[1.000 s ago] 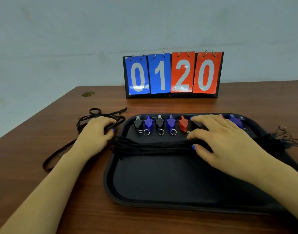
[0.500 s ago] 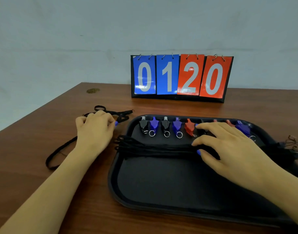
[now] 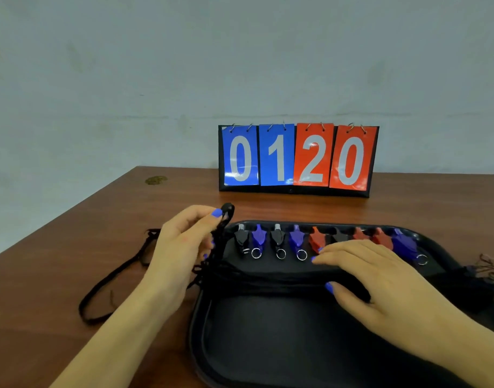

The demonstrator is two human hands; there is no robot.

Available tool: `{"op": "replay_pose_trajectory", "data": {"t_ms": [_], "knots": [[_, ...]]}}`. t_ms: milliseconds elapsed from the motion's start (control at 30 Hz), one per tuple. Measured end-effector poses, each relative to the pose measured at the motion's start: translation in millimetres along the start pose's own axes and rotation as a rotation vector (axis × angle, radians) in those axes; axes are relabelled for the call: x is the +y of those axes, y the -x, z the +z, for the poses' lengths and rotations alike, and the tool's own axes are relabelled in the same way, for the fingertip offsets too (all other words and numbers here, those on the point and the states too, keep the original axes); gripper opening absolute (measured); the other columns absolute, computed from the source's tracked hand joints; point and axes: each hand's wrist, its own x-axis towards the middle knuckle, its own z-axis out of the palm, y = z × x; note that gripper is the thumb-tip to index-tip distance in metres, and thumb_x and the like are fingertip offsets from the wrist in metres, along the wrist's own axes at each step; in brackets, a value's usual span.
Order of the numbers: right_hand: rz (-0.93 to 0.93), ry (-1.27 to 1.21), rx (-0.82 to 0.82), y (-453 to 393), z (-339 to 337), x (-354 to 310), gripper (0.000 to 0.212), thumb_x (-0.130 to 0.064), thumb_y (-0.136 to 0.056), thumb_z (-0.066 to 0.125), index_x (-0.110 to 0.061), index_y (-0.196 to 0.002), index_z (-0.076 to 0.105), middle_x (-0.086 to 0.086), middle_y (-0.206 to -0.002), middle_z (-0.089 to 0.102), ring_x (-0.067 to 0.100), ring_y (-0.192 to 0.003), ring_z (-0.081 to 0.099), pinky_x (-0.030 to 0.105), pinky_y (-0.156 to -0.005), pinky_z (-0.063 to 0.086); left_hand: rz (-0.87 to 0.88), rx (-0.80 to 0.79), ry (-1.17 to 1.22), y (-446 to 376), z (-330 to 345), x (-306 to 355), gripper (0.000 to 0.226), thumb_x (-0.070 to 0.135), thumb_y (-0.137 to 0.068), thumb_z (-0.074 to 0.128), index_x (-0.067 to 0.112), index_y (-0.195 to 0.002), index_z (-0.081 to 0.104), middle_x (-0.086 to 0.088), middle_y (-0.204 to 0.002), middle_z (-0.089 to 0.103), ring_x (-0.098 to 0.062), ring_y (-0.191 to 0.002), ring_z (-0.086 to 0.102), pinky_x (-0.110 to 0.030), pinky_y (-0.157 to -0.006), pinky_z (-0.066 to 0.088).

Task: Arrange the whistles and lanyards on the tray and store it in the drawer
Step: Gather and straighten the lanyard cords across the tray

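A black lanyard [image 3: 226, 217] is pinched in the curled fingers of the left hand [image 3: 181, 247], just above the tray's [image 3: 268, 345] left rim, the rest trailing over the table [image 3: 72, 233]. The right hand [image 3: 374, 278] is laid flat, fingers relaxed, on the lanyard bundle [image 3: 262, 278] across the tray. Whistles [image 3: 296, 239] (black, purple, red) are lined along the far edge. A scoreboard [image 3: 297, 159] stands behind.

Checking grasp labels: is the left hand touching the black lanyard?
Touching. The head view shows the left hand pinching the black lanyard between thumb and fingertips, lifting its end beside the tray.
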Motion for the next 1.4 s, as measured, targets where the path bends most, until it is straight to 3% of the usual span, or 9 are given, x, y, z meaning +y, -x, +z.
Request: {"op": "replay_pose_trajectory", "data": {"t_ms": [167, 300, 500, 567, 667, 800, 1033, 1167, 1400], "knots": [[-0.028, -0.066, -0.020, 0, -3, -1, 0.035, -0.050, -0.082, 0.038, -0.061, -0.114, 0.030, -0.048, -0.104, 0.027, -0.030, -0.104, 0.024, 0.002, -0.093, 0.021, 0.191, 0.019, -0.228, 3, -1, 8, 0.015, 0.012, -0.085, 0.060, 0.018, -0.074, 0.068, 0.009, -0.062, 0.065, 0.000, -0.054, 0.049, -0.006, -0.052, 0.040], [-0.019, -0.029, -0.060, -1, -5, -2, 0.037, -0.047, -0.088, 0.042, -0.066, -0.105, 0.016, -0.051, -0.100, 0.020, -0.033, -0.100, 0.020, -0.007, -0.086, 0.016, 0.061, 0.239, -0.125, -6, -15, 10, 0.015, 0.016, -0.093, 0.049, 0.011, -0.090, 0.063, 0.006, -0.071, 0.070, 0.000, -0.044, 0.047, -0.013, -0.047, 0.040], [-0.011, -0.052, -0.059, -1, -4, -1, 0.037, -0.046, -0.089, 0.045, -0.066, -0.102, 0.017, -0.050, -0.098, 0.023, -0.034, -0.097, 0.021, -0.009, -0.083, 0.019, -0.028, 0.615, 0.332, -15, -38, 12, 0.010, 0.020, -0.099, 0.038, 0.022, -0.103, 0.047, 0.005, -0.105, 0.062, -0.007, -0.100, 0.058, -0.024, -0.091, 0.043], [-0.025, -0.068, -0.050, -1, -3, 0, 0.037, -0.046, -0.089, 0.046, -0.064, -0.106, 0.019, -0.049, -0.098, 0.024, -0.033, -0.096, 0.023, -0.007, -0.083, 0.020, 0.032, 0.666, 0.254, -16, -40, 15, 0.011, 0.023, -0.097, 0.041, 0.030, -0.092, 0.049, 0.016, -0.100, 0.054, 0.003, -0.098, 0.050, -0.014, -0.085, 0.037], [-0.039, -0.078, -0.051, -1, -3, 1, 0.037, -0.046, -0.090, 0.044, -0.063, -0.109, 0.017, -0.049, -0.098, 0.022, -0.030, -0.096, 0.024, -0.003, -0.088, 0.024, 0.042, 0.541, 0.142, -16, -38, 14, 0.015, 0.024, -0.096, 0.045, 0.030, -0.085, 0.053, 0.023, -0.097, 0.051, 0.010, -0.091, 0.045, -0.013, -0.075, 0.031], [-0.027, -0.127, -0.044, -1, -2, -1, 0.032, -0.046, -0.089, 0.044, -0.063, -0.108, 0.024, -0.046, -0.103, 0.032, -0.025, -0.104, 0.032, -0.002, -0.088, 0.025, -0.039, 0.120, 0.174, -8, -26, 13, 0.018, 0.016, -0.092, 0.050, 0.020, -0.082, 0.064, 0.000, -0.095, 0.071, -0.018, -0.092, 0.065, -0.033, -0.083, 0.048], [0.140, -0.587, -0.122, -5, -4, -4, 0.018, -0.040, -0.086, 0.053, -0.051, -0.099, 0.056, -0.028, -0.101, 0.064, -0.011, -0.098, 0.055, 0.013, -0.084, 0.047, 0.036, -0.305, 0.010, 14, 4, 7, 0.020, 0.020, -0.073, 0.059, 0.004, -0.082, 0.066, -0.006, -0.070, 0.070, -0.013, -0.057, 0.059, -0.019, -0.051, 0.048], [0.194, -0.862, -0.214, -9, -8, -9, 0.028, -0.049, -0.079, 0.046, -0.047, -0.104, 0.059, -0.022, -0.098, 0.068, -0.001, -0.088, 0.064, 0.017, -0.072, 0.052, 0.093, -0.514, -0.090, 22, 13, 4, 0.021, 0.022, -0.069, 0.077, 0.008, -0.082, 0.071, -0.001, -0.075, 0.073, -0.006, -0.063, 0.063, -0.017, -0.058, 0.050], [0.178, -0.934, -0.251, -11, 6, -24, 0.034, -0.053, -0.080, 0.048, -0.033, -0.099, 0.068, 0.000, -0.095, 0.068, 0.004, -0.076, 0.060, 0.018, -0.063, 0.049, 0.406, -0.704, -0.570, 33, 25, -15, 0.022, 0.045, -0.074, 0.060, 0.039, -0.094, 0.067, 0.015, -0.101, 0.055, -0.007, -0.099, 0.056, -0.014, -0.085, 0.041]]}}
